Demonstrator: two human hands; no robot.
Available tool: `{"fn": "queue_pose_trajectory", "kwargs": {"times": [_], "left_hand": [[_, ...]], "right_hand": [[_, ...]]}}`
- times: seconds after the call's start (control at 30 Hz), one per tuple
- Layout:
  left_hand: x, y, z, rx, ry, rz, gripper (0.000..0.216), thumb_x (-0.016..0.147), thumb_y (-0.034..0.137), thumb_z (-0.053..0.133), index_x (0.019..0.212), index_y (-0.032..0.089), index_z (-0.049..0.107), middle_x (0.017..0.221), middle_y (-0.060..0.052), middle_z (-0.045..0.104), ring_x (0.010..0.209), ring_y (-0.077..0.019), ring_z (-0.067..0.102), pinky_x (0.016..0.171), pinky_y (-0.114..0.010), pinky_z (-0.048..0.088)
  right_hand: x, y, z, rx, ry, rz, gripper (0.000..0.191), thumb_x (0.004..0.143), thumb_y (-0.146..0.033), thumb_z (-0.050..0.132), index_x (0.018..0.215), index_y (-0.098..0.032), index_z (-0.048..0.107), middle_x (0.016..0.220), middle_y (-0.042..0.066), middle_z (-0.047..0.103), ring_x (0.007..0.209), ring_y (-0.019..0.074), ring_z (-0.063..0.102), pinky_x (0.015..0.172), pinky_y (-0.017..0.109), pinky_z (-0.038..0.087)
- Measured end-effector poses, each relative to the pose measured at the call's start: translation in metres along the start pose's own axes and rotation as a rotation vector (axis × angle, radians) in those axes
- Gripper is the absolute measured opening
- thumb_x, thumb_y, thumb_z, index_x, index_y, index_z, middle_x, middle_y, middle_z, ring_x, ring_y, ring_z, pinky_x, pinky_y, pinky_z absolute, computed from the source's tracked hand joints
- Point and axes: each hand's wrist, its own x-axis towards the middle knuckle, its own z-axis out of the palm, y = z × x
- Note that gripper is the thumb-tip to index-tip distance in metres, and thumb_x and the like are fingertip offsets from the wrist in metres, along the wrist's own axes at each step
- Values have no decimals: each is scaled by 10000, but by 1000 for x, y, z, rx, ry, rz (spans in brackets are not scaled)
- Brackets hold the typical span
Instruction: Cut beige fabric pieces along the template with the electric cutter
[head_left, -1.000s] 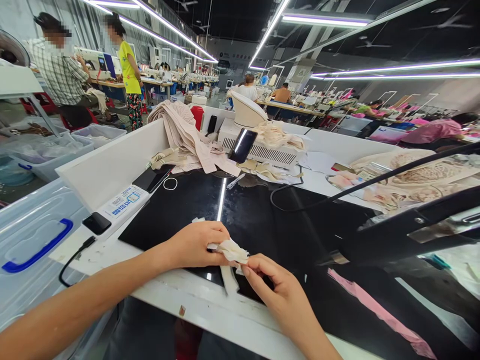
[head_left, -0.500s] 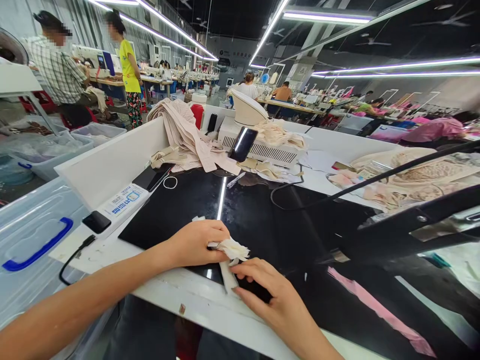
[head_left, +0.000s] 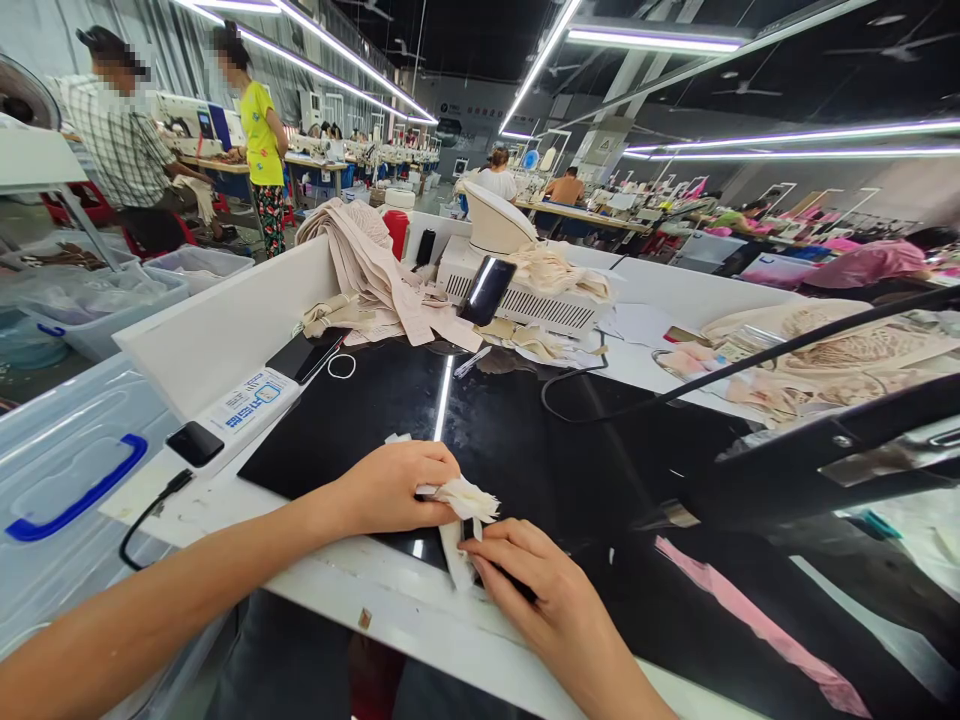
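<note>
My left hand (head_left: 394, 487) is closed on a small stack of cream fabric pieces (head_left: 466, 497), which it holds just above the black glossy work surface (head_left: 525, 430) near the front edge. My right hand (head_left: 529, 588) lies below the stack with its fingers curled, and its fingertips pinch at a narrow cream strip (head_left: 453, 548) that lies on the surface under the stack. Whether the strip is lifted or flat I cannot tell.
A pile of beige cloth (head_left: 367, 265), a white machine (head_left: 517, 285) with a dark phone (head_left: 486, 290) leaning on it, and a black cable (head_left: 570, 385) sit further back. A phone (head_left: 193, 443) and clear bin (head_left: 67, 470) are at left. A black arm (head_left: 817, 460) crosses right. Other people work behind.
My right hand let go of the stack's right edge, dropped to the surface below it and curled its fingers onto the strip. My left hand kept still.
</note>
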Motion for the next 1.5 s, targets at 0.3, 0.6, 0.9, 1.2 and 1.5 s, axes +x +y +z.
{"fn": "queue_pose_trajectory", "kwargs": {"times": [0.3,0.6,0.9,1.2,1.5], "left_hand": [[0,0,-1,-8,-6,-9,120,825,159,698,930,193,744,1022,-4,709,918,-150,671,846,-227,479],[1,1,-5,-32,-45,23,234,748,355,837,848,174,727,995,-11,693,875,-152,662,794,-224,474],[0,-1,-1,4,-26,12,72,842,198,718,911,194,741,1016,-8,702,919,-145,671,838,-220,470],[0,0,-2,10,-30,0,71,863,252,711,912,211,740,1041,-7,707,938,-154,676,864,-231,482],[1,1,-2,5,-33,0,62,859,235,713,902,198,738,1035,-11,709,934,-154,673,863,-233,478]], "right_hand": [[2,0,-1,113,-10,143,210,949,-195,559,947,-278,752,884,6,699,787,144,662,710,233,508],[8,-3,-6,191,59,302,241,951,-319,544,799,-237,712,745,0,657,654,146,602,612,236,464],[-6,0,-15,96,-67,120,164,875,-198,655,1007,-279,713,968,29,701,875,174,673,783,256,558],[-4,1,-10,14,-92,33,253,924,-145,576,1062,-285,735,973,49,701,881,182,689,800,290,580],[-5,2,-8,63,-51,83,203,943,-175,561,986,-271,735,939,40,702,849,167,684,773,265,560]]}}
